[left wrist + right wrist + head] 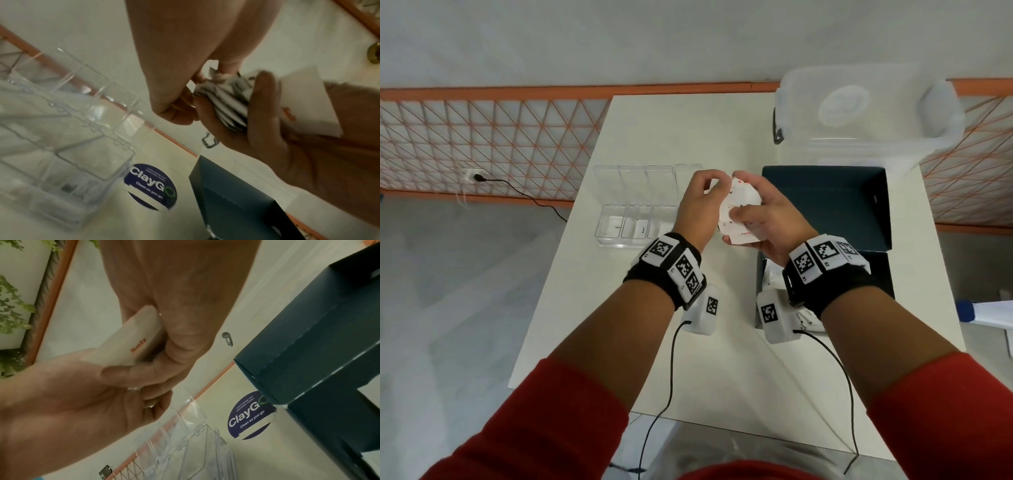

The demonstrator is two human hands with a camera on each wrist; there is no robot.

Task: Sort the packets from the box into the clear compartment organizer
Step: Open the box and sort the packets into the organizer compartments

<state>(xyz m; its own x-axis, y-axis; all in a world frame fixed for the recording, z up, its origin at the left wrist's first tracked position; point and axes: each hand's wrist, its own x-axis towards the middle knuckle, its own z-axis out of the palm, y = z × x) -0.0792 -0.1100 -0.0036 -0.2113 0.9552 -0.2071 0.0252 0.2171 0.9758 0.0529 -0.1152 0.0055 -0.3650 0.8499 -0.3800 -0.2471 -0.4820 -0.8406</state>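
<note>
Both hands meet above the white table (640,342), between the clear compartment organizer (635,219) and the open dark teal box (825,209). My right hand (743,219) grips a fanned stack of white packets (738,209). My left hand (709,192) pinches one packet at the stack's top edge. In the left wrist view the left fingers (222,71) grip a packet of the stack (226,105). The right wrist view shows a packet printed "Salt" (133,340) between the hands. The organizer's front compartments carry small labels.
A clear lidded plastic tub (866,113) stands at the back right behind the box. A round blue ClayGo sticker (151,186) lies on the table between organizer and box. Cables hang from both wrists over the near table edge. An orange lattice fence runs behind.
</note>
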